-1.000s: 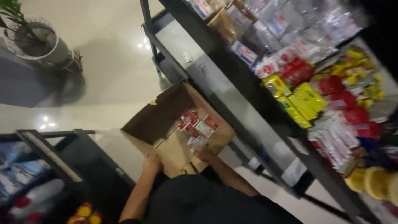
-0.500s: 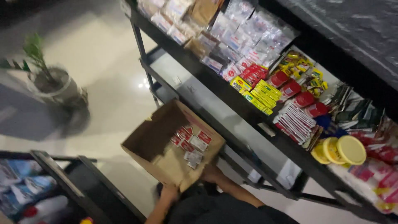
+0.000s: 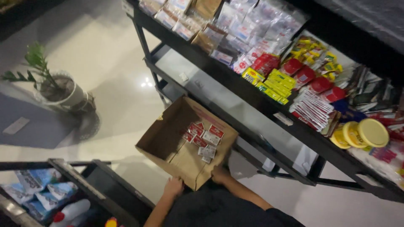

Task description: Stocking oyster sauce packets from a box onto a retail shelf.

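**Mia:** What are the hands doing?

**Ben:** They hold a brown cardboard box [image 3: 176, 145]. The left hand [image 3: 174, 187] grips the near edge of the box, with its fingers curled onto the cardboard. The right hand [image 3: 219, 174] grips the near corner on the other side, close to the dark shirt [image 3: 219, 212].

**Mia:** Is the box on the floor?

**Ben:** No. It is up in the air, above the shiny pale floor [image 3: 105, 63], just in front of the black shelf [image 3: 235, 80]. The flaps are open and it tips a little.

**Mia:** What is in it?

**Ben:** Small red and white packets [image 3: 204, 136]. They lie in a bunch on the side of the box nearest the shelf. The other side of the box is bare cardboard.

**Mia:** What is on the shelf?

**Ben:** Lots of small bags in the top row. There are yellow packs [image 3: 269, 82], red packs [image 3: 303, 73] and round yellow lids [image 3: 364, 132] further right. The row below them is a flat grey board.

**Mia:** Anything else?

**Ben:** A green plant in a pot [image 3: 63, 90] stands on the floor, well apart from the box. At the bottom left is a dark rack [image 3: 101, 185] with blue and white bags [image 3: 31, 185] in it.
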